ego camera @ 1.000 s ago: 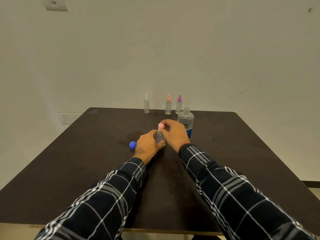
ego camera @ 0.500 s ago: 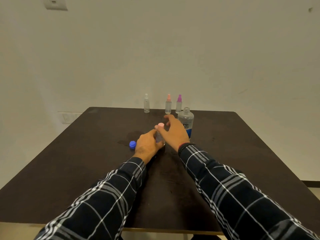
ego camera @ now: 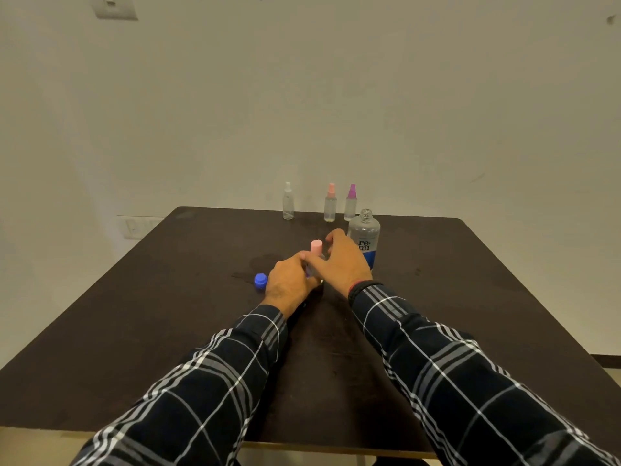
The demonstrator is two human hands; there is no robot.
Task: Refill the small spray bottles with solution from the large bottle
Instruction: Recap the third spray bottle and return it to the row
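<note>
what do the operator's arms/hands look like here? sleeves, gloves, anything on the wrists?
Long sleeves on both arms: left sleeve and right sleeve are dark navy-black plaid with white and grey lines. The left hand and right hand are bare, no gloves. A dark band with a thin red strand sits at the right cuff.

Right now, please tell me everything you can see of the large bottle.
The large bottle stands upright on the dark table, just behind the right hand; contact between them cannot be told. It looks like clear plastic, with a bare threaded neck, no cap, dark letters on the label and a blue band at its foot. Its fill level is unclear.
</note>
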